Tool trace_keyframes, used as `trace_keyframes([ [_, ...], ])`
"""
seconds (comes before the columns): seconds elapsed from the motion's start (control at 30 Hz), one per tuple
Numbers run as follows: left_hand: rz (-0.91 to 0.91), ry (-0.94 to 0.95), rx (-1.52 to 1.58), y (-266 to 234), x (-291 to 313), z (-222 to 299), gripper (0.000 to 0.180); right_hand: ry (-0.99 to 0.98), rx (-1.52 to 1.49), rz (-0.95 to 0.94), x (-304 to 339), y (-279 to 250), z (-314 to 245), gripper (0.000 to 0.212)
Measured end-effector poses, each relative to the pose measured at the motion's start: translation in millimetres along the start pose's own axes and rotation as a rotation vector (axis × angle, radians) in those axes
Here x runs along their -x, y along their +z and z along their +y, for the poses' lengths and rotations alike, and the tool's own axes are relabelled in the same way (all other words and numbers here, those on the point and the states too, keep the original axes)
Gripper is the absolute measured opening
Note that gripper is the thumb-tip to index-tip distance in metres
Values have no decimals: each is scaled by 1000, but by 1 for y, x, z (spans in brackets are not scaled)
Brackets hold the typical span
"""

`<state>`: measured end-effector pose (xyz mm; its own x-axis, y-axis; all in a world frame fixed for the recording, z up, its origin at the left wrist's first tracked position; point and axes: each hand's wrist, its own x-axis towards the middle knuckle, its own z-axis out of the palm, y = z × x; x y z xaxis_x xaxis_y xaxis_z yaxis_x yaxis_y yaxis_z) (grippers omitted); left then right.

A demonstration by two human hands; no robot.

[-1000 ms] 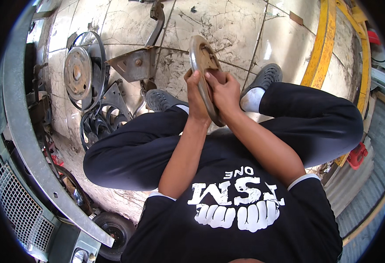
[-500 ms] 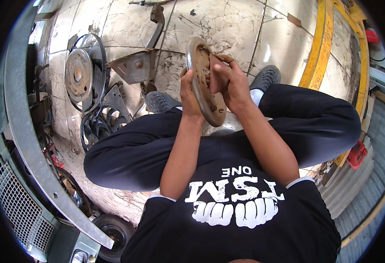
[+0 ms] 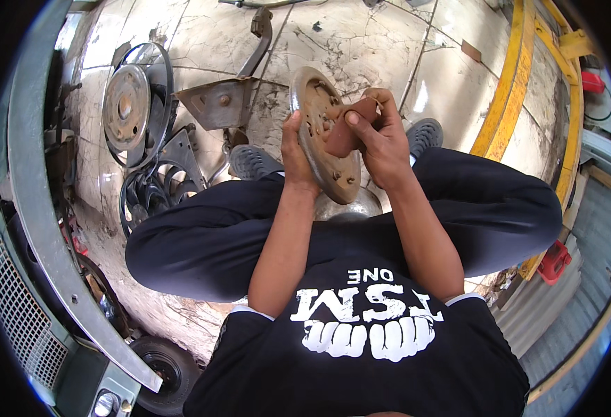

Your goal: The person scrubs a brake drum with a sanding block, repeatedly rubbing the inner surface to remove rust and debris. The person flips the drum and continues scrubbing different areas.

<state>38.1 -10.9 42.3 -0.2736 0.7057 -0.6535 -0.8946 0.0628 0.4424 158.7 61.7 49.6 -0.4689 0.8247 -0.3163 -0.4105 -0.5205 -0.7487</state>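
My left hand (image 3: 297,158) is closed on the left rim of a rusty round metal disc (image 3: 316,111), held tilted above my lap. The disc has a thick rounded rim, several holes and small studs on its face. In my right hand (image 3: 387,147) a folded piece of reddish-brown sandpaper (image 3: 351,128) is pinched between thumb and fingers. Its lower corner lies over the disc's face; whether it touches cannot be told. Below the disc, a shiny rounded metal piece (image 3: 351,206) shows between my legs.
A second rusty disc (image 3: 126,108), a black fan (image 3: 154,194) and a bracket with a pedal (image 3: 216,103) lie on the tiled floor at left. Yellow metal bars (image 3: 510,83) stand at right, near a red container (image 3: 554,263). A tire (image 3: 166,375) is at lower left.
My right hand has shifted slightly right and turned, pulling the sandpaper partly away from the disc's face, so more of the sheet shows. My left hand keeps its hold on the rim.
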Motion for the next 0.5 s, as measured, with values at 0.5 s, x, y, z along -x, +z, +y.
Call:
trace_keyframes([
  [0.5,-115,6,73,-3,-16,-10,50,-262,293,-21,-11,-21,16,13],
])
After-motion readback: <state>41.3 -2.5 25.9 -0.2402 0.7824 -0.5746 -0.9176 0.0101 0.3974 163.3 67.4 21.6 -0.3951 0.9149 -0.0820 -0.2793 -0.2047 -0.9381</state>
